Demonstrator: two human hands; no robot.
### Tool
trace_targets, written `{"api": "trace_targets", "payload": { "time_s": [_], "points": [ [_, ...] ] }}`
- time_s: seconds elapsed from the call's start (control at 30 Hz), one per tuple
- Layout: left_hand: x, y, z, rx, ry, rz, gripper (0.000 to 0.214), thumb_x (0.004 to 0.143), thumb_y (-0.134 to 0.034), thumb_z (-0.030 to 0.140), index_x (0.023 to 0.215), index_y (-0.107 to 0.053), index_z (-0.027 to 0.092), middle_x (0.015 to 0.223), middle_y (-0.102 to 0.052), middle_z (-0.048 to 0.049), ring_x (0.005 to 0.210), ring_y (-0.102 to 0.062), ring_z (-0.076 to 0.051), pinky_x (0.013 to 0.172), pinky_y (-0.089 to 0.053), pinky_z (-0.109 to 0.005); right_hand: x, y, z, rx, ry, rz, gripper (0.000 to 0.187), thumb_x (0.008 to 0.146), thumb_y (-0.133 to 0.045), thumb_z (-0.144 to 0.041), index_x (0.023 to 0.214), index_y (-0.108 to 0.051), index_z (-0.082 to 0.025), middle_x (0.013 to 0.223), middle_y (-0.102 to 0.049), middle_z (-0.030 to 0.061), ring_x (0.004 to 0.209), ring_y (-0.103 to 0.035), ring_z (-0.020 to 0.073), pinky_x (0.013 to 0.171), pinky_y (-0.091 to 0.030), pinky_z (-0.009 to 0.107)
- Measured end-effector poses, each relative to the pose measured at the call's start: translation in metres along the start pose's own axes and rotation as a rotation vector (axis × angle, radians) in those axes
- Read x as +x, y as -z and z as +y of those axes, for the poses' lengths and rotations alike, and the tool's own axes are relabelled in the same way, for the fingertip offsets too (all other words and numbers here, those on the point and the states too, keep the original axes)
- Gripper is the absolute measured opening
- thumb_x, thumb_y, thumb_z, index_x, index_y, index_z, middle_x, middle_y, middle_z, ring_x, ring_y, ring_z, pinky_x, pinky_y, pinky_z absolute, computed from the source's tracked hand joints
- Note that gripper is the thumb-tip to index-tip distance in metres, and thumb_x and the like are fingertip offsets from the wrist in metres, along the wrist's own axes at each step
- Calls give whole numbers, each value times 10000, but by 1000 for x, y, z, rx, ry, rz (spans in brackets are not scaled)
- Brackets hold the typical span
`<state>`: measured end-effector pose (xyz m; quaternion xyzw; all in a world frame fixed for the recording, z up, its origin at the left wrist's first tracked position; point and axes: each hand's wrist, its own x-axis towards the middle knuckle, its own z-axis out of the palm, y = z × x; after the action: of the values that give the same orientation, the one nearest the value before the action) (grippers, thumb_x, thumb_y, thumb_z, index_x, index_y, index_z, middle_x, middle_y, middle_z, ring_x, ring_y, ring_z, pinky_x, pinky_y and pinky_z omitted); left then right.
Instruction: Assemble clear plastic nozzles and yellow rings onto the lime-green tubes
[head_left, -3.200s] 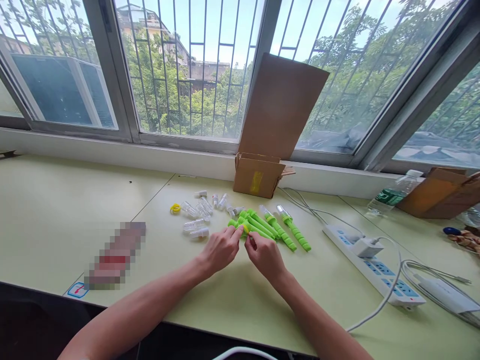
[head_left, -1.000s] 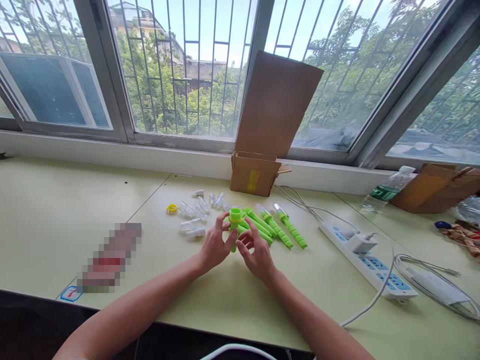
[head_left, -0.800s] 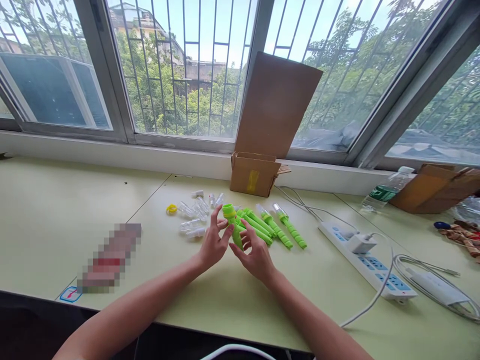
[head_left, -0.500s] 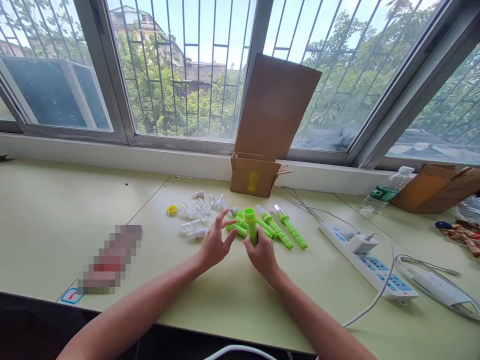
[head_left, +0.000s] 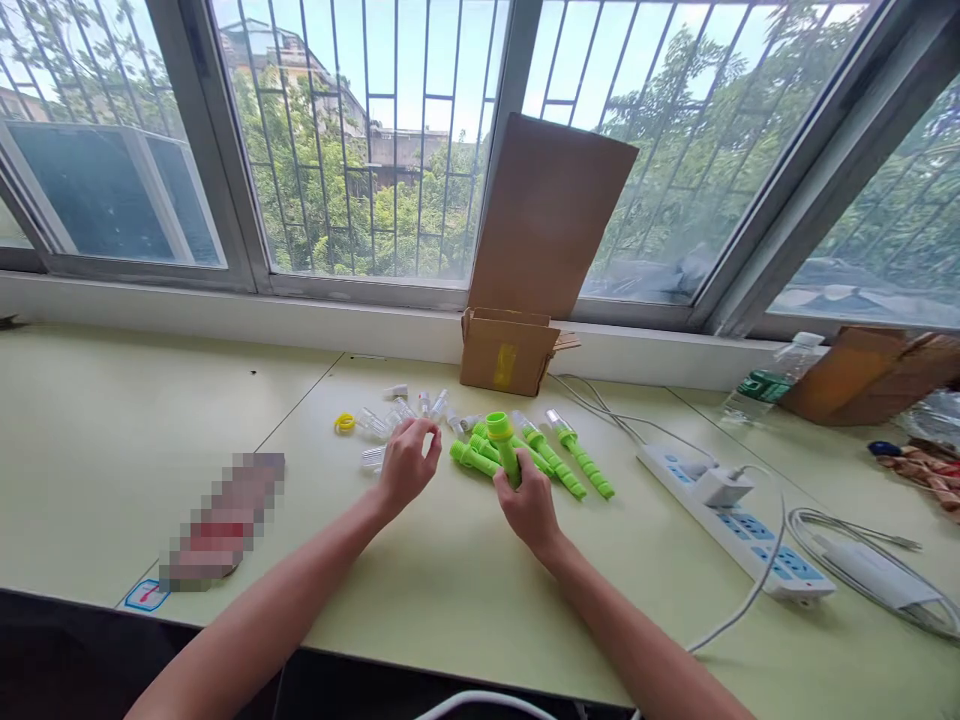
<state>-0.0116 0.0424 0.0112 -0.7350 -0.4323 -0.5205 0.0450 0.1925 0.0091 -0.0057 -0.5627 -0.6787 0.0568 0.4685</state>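
Observation:
Upright in my right hand (head_left: 527, 505) is a green plastic tube with a wide, open top (head_left: 499, 430) and a yellow ring below its rim. My fingers wrap its lower part. My left hand (head_left: 405, 468) is over the clear plastic pieces, fingers curled and thumb and forefinger tips together; anything between them is too small or hidden. Around it lie clear ribbed plastic cups (head_left: 371, 422), some under the hand, and small white-ended pieces (head_left: 396, 391). Several loose green tubes (head_left: 472, 457) lie between the hands. Right of them are two green tubes with clear tops (head_left: 586, 462).
Yellow rings (head_left: 344, 423) lie left of the clear pieces. A cardboard box (head_left: 504, 355) stands against the sill. On the right are a white power strip (head_left: 739, 525) with plugs and cables, a water bottle (head_left: 772, 380) and another carton (head_left: 862, 375). A pixelated object (head_left: 225, 520) lies left.
My left hand has moved left, away from the green tube, and its spread fingers have curled together over the clear pieces. My right hand keeps the tube, which now leans slightly more.

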Motion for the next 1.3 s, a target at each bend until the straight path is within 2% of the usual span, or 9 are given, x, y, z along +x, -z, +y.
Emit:
{"api": "trace_targets", "payload": {
  "time_s": [0.3,0.6,0.83,1.07,1.2,1.3],
  "points": [
    [6,8,-15,158,-46,13,99,910,-513,219,871,-596,180,797,-663,-43,774,-598,-189,755,-452,-325,2,1,0,0,-1,-19,79,783,-474,-267,803,-411,-225,518,-391,-71,467,-398,139,502,-304,253],
    [7,4,-25,313,-33,-100,146,911,-491,243,993,-597,185,898,-688,-79,888,-598,-239,800,-437,-373,1,0,0,-8,6,-46,96,788,-471,-272,772,-383,-237,505,-374,-77,460,-394,144,508,-301,258],
    [4,0,-22,308,-19,-169,191,873,-508,203,1053,-573,202,971,-665,-94,950,-574,-269,843,-428,-411,2,0,0,-14,22,-46,67,778,-470,-263,783,-410,-234,496,-369,-77,445,-387,147,501,-303,263],
    [5,-9,-9,360,-34,-325,233,856,-507,172,1081,-562,197,1091,-630,-105,1029,-544,-280,892,-398,-437,0,0,-1,-18,23,-47,69,779,-470,-248,785,-403,-233,505,-359,-80,452,-384,142,500,-293,257],
    [12,-17,-8,423,-95,-439,240,845,-477,134,1056,-585,177,1100,-614,-140,1060,-532,-311,889,-395,-463,0,1,-1,-14,25,-56,60,772,-469,-238,780,-410,-232,505,-347,-84,445,-356,133,490,-277,253],
    [21,-24,-10,455,-124,-513,327,821,-462,94,1112,-585,180,1114,-603,-160,1081,-522,-333,897,-389,-499,0,1,-1,-9,22,-54,56,763,-473,-235,780,-420,-231,501,-342,-87,438,-342,130,481,-268,252]
  ]
}}
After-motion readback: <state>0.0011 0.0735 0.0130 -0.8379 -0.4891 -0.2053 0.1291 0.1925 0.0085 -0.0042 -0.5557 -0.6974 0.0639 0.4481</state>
